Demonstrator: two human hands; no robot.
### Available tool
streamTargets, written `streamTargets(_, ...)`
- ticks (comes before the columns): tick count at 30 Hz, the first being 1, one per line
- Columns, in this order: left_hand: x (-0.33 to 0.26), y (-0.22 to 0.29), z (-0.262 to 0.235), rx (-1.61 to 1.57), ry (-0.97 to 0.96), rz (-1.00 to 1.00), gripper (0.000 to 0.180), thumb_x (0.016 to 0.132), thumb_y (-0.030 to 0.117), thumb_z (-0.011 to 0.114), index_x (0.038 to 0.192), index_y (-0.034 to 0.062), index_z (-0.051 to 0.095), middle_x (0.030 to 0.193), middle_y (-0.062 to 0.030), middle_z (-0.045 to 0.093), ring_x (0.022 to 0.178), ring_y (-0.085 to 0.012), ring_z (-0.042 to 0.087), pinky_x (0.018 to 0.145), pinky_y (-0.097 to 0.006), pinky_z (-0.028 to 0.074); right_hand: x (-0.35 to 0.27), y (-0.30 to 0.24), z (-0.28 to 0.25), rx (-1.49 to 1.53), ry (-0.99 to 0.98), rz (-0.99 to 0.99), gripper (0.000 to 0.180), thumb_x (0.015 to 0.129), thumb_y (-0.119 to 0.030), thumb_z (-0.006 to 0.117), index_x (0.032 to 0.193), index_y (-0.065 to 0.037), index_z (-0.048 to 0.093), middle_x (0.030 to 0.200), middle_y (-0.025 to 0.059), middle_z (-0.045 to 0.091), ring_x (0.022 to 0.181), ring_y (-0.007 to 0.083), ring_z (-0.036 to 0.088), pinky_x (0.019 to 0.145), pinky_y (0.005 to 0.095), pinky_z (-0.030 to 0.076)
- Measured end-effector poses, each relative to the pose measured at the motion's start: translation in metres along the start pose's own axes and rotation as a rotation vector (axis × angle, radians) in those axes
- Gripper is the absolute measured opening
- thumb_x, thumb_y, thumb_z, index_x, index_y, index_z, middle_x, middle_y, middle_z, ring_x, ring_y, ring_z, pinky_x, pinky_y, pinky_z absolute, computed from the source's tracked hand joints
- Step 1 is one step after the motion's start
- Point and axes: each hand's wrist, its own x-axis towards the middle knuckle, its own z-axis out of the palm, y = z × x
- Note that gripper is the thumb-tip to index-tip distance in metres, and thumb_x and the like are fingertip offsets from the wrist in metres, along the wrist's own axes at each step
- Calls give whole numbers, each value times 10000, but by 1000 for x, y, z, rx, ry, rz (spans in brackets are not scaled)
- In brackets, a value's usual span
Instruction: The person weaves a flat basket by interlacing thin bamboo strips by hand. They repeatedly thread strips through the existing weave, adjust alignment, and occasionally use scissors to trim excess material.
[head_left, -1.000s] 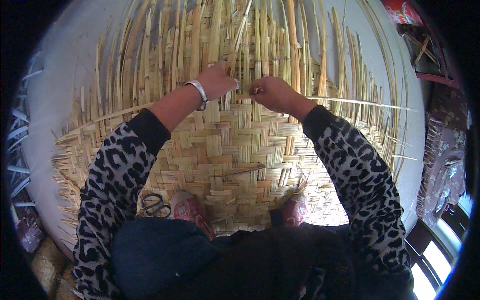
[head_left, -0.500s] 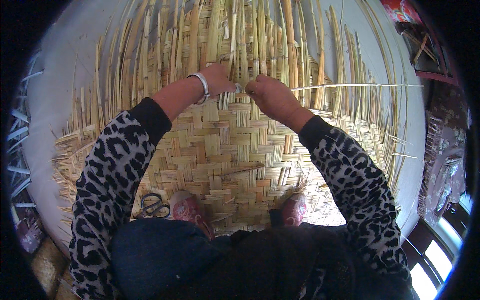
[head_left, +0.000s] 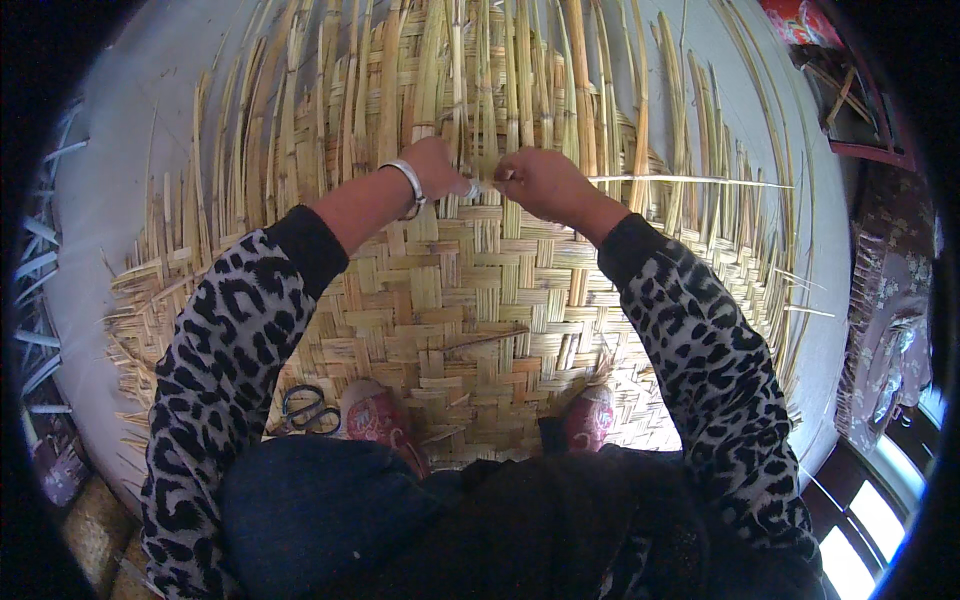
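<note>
A large half-woven mat (head_left: 430,300) of flat, pale yellow-green reed strips lies under my arms, with long loose strips (head_left: 385,90) fanning out past its far edge. My left hand (head_left: 437,170), a silver bangle at its wrist, is closed at the woven edge among these loose strips. Just to its right, my right hand (head_left: 548,185) pinches a thin reed strip (head_left: 690,180) that crosses the others and sticks out to the right. A short piece of it shows between my hands, and the left fingers seem to grip it there.
Black-handled scissors (head_left: 308,408) lie on the near left of the mat, beside my red shoes (head_left: 378,418). Pale grey floor (head_left: 135,120) surrounds the mat. On the right are a patterned fringed cloth (head_left: 885,300) and dark red furniture (head_left: 870,150); a white rack (head_left: 40,270) stands on the left.
The thin reed strip has slid left, so less of it sticks out beyond my right hand. Both hands stay near the same spot, with the fingers slightly shifted.
</note>
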Motion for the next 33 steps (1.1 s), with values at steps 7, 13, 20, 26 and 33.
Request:
streamTargets(7,12,-1,-4,-94,-46,-35,656,606,404,853,924,-127,634,839,-168,671,742,-224,625,684,-365,509,-7,-8,3,-267,216,-174,115,844,-170,606,864,-77,671,819,108,613,820,317,620,728,444,497)
streamTargets(13,11,5,-6,-124,-98,-61,682,636,439,828,937,-138,626,856,-178,667,758,-231,628,682,-367,506,-17,-14,7,-392,362,-229,77,826,-133,605,855,-109,672,782,74,583,836,279,607,737,409,488)
streamTargets(20,-1,11,2,-139,57,-132,631,642,457,804,917,-95,667,829,-203,673,734,-281,644,680,-375,510,-29,-25,26,22,573,-19,118,851,-139,648,949,-74,654,913,76,652,813,239,640,722,335,516)
streamTargets(26,7,-4,9,-138,37,-5,525,755,487,720,986,16,692,825,-137,677,725,-214,608,692,-359,492,-38,-15,37,1390,276,513,231,934,-154,610,1083,17,570,977,73,643,851,170,652,741,284,545)
streamTargets(33,10,-15,14,-267,48,37,730,693,535,762,1015,-106,630,889,-214,676,772,-273,652,696,-369,507,-31,-5,41,1737,205,326,167,938,-108,586,1081,-28,556,990,84,650,877,164,645,766,285,553)
